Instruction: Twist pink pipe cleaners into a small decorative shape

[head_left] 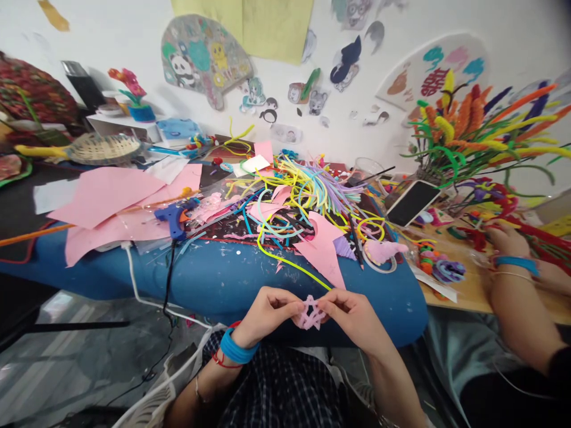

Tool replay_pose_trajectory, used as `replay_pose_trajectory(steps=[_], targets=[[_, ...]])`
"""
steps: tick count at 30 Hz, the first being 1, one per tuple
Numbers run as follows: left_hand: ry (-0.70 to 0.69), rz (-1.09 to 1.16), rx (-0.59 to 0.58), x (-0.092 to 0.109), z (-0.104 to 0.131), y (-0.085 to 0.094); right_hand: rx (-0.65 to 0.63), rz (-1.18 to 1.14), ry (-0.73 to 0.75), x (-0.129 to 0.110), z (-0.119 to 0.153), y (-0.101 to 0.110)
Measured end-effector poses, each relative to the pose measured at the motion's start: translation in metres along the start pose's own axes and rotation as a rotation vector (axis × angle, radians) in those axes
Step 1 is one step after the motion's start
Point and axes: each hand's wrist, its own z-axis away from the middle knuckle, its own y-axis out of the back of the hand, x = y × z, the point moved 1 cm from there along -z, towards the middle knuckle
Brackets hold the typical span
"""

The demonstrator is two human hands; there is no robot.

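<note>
Between my two hands is a small pale pink star (311,314) made of fuzzy pipe cleaner, with open gaps between its strands. My left hand (277,310) pinches its left side between thumb and fingers. On the star's right side, the thumb and forefinger of my right hand (345,310) are closed on it as well. Both hands are in front of the blue-covered table edge (223,273), close to my body. Just beyond them lie a cut piece of pink paper (323,244) and a long yellow pipe cleaner (289,267).
A heap of yellow, lilac and blue pipe cleaners (307,187) covers the table's middle. A blue glue gun (173,220) lies left, by pink paper sheets (116,196). A phone (413,202) leans near pipe-cleaner flowers (473,125). At right, another person's hand (508,241) works.
</note>
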Motion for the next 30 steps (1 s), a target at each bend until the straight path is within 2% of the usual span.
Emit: replay_pose_trajectory(steps=[3,8,12,16,19,23,25,27,30], targets=[[-0.034,-0.052,0.100,-0.001,0.002,-0.003,0.081,-0.035,0.010,0.004,-0.002,0.000],[-0.114,-0.171,0.358,-0.002,0.004,-0.011,0.114,-0.113,0.037,0.010,-0.001,-0.001],[-0.151,-0.226,0.440,-0.004,0.007,-0.017,0.195,0.027,0.098,0.005,0.002,-0.009],[-0.194,-0.325,0.491,-0.003,0.010,-0.020,0.216,0.122,0.130,0.002,0.000,-0.014],[-0.162,-0.253,0.397,0.000,0.008,-0.018,0.220,0.175,0.139,0.002,-0.004,-0.011],[-0.024,-0.080,0.066,0.004,0.002,-0.011,0.086,0.171,0.107,-0.005,-0.009,-0.004],[0.010,-0.074,-0.010,0.006,-0.001,-0.009,0.038,0.187,0.125,-0.011,-0.009,-0.003],[0.010,-0.072,0.015,0.006,-0.002,-0.007,0.051,0.231,0.192,-0.016,-0.008,-0.004],[-0.029,-0.044,0.170,0.006,-0.003,-0.006,0.148,0.309,0.381,-0.019,-0.002,-0.007]])
